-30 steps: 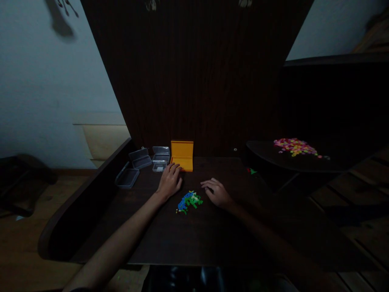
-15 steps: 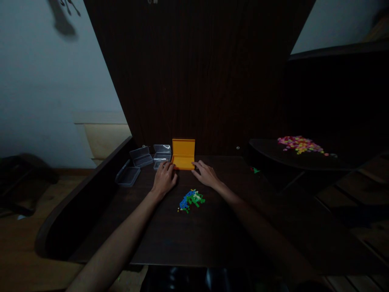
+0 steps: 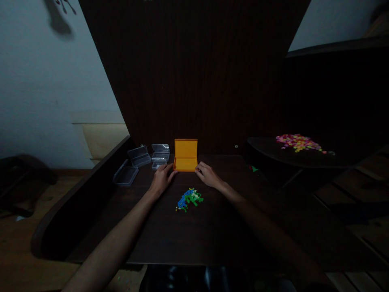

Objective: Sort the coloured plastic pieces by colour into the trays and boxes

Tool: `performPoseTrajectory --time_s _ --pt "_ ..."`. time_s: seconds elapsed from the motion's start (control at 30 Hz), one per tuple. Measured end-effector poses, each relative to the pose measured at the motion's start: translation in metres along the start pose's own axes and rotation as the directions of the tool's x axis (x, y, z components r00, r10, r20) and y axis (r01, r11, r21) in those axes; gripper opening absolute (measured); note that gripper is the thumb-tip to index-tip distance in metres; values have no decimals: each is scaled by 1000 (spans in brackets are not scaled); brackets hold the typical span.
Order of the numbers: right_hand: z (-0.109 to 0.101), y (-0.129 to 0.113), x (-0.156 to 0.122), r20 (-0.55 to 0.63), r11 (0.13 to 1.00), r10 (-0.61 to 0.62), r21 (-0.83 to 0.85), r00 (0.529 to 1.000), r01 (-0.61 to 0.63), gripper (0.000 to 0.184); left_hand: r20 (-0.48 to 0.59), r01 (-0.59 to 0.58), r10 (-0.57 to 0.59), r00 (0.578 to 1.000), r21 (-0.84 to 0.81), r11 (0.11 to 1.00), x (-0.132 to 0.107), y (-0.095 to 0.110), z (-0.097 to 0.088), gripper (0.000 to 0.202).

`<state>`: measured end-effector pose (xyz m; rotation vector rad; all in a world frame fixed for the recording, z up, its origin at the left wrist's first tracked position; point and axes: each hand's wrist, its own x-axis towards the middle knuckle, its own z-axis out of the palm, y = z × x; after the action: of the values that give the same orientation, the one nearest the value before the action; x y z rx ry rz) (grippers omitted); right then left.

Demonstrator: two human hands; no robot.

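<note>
An orange box (image 3: 185, 159) stands open near the back of the dark table (image 3: 194, 235), its lid upright. My left hand (image 3: 161, 179) grips the box's front left corner with its fingertips. At the front right corner my right hand (image 3: 207, 175) holds the box the same way. A small pile of blue, green and white pieces (image 3: 189, 199) lies on the table just in front of the box, between my wrists.
Three clear plastic boxes (image 3: 140, 156) sit open to the left of the orange one. A raised dark rail (image 3: 91, 190) borders the table's left side. On a round shelf (image 3: 273, 156) at right lies a pink and yellow pile (image 3: 296, 142); a green piece (image 3: 254, 168) lies below it.
My right hand has moved from beside the pile up to the orange box's right corner. My left hand has stayed at the left corner. The lid now stands more upright.
</note>
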<state>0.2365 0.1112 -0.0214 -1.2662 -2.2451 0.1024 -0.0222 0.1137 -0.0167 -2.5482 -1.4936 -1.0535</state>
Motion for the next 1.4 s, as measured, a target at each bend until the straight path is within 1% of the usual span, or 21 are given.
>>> performPoseTrajectory --time_s 0.1,0.23,0.47,0.7,0.9,1.07,1.23,1.4 --pt "-5 2 -9 -15 999 -20 34 1000 20 15 49 -23 26 998 -44 999 -1 2 -1 36" --pt "-11 1 -23 -20 996 -45 81 999 47 19 89 -52 62 994 -106 993 -3 7 -1 29" --pt "-17 -5 -41 -24 994 -42 104 999 44 24 110 -67 85 990 -159 985 -9 16 -2 29" --pt "-20 -9 -51 -58 988 -31 148 998 39 32 98 -76 95 991 -181 981 -17 23 -6 29" --pt "-26 -14 -59 -58 989 -28 142 998 36 32 100 -98 119 988 -196 976 -20 30 -8 28" --pt "-21 -17 -60 -35 990 -30 138 999 35 31 112 -91 114 987 -188 978 -24 28 -12 27" --pt "-17 -17 -62 -49 991 -13 133 999 20 24 139 -99 126 982 -185 978 -27 26 -15 25" --pt "-18 -17 -63 -56 989 5 149 998 3 19 138 -92 117 984 -177 980 -27 31 -15 25"
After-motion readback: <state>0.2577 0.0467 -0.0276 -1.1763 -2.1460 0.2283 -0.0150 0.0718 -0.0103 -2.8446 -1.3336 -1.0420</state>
